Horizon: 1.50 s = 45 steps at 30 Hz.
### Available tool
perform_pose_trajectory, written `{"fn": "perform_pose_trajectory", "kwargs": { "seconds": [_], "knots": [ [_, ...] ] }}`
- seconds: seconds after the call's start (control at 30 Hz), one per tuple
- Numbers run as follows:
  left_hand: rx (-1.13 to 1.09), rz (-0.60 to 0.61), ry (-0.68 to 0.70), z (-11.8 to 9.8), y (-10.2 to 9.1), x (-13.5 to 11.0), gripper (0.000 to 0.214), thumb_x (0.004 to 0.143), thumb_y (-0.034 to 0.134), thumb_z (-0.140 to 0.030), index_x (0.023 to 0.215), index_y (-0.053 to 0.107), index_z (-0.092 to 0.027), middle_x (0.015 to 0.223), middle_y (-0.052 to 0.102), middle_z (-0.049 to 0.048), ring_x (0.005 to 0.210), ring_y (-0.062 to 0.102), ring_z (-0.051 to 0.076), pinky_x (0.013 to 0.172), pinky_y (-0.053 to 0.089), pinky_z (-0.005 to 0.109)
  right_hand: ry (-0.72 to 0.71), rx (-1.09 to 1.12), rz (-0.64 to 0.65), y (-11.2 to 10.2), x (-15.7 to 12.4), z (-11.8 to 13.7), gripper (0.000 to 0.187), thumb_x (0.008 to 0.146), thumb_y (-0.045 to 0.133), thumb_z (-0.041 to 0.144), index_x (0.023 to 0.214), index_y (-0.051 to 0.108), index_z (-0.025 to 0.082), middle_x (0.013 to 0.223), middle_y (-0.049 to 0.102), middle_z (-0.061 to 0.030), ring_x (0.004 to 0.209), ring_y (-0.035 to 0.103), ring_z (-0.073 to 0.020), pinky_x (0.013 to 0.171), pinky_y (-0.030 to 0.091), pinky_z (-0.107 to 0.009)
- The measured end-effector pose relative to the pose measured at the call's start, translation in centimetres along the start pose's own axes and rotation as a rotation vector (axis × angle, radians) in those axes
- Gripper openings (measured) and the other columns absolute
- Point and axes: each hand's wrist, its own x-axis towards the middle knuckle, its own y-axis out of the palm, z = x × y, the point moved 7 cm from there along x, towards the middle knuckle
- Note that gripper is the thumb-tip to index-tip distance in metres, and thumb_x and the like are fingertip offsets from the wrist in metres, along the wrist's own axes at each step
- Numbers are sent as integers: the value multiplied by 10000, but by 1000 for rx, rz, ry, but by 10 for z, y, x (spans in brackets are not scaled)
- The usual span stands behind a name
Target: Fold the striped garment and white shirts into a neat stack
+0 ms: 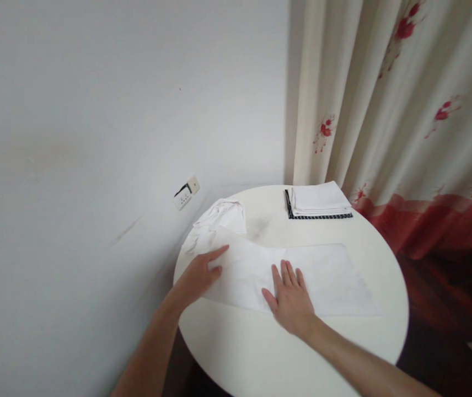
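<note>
A thin white cloth [331, 278] lies spread across the round table, smooth at its right end and wrinkled toward the left. My right hand [291, 300] rests flat on the middle of it, fingers spread and pointing away from me. Over the cloth's left part is my left hand [199, 274], its index finger stretched out and its thumb held apart; the other fingers are mostly hidden. Just beyond that hand sits a crumpled white cloth [230, 215], overlapping or touching the spread one; where one ends and the other begins I cannot tell.
The white round table [236, 353] stands close to a wall with a socket [183, 197]. At its back right edge, a folded white cloth stack [321, 198] lies on a black-and-white patterned piece [322, 216]. A floral curtain [418, 127] hangs behind on the right.
</note>
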Motion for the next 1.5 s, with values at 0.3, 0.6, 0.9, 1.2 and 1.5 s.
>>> {"fn": "perform_pose_trajectory", "kwargs": {
  "seconds": [0.3, 0.6, 0.9, 1.2, 1.5],
  "knots": [
    [81, 36, 32, -32, -8, -1, 662, 770, 562, -255, 1432, 583, -222, 1229, 733, 25, 1126, 656, 287, 978, 504, 377, 83, 136, 46, -16, 53, -10, 688, 1046, 169, 455, 1567, 299, 25, 1631, 281, -177, 1538, 192, -290, 1224, 142, -544],
    [54, 31, 49, -32, -14, -2, 632, 792, 566, -282, 1418, 593, -194, 1223, 736, 65, 1055, 687, 283, 915, 527, 373, -33, 65, 33, -20, 58, -30, 581, 979, 284, 220, 1536, 377, 82, 1626, 330, -134, 1532, 213, -265, 1216, 175, -543],
    [-40, 57, -22, -24, -9, 1, 648, 795, 593, -297, 1434, 571, -189, 1065, 779, 70, 902, 710, 273, 760, 558, 355, -106, -132, 35, -11, 28, -23, 579, 1003, 260, 210, 1549, 353, 42, 1640, 255, -168, 1538, 183, -305, 1213, 113, -617],
    [-174, 38, -49, -43, -11, -2, 665, 773, 667, -369, 1408, 598, -185, 1098, 764, 72, 861, 704, 251, 742, 560, 335, -25, -120, -21, 0, -4, -22, 590, 1004, 285, 237, 1576, 318, 98, 1655, 208, -109, 1542, 169, -305, 1223, 106, -617],
    [-196, 58, -27, -75, -9, -2, 641, 787, 670, -357, 1407, 600, -212, 991, 773, 46, 778, 696, 222, 671, 553, 303, -185, -100, -42, -12, -9, -15, 556, 1016, 292, 234, 1545, 378, 84, 1626, 302, -140, 1524, 240, -289, 1223, 135, -609]
  ]
}}
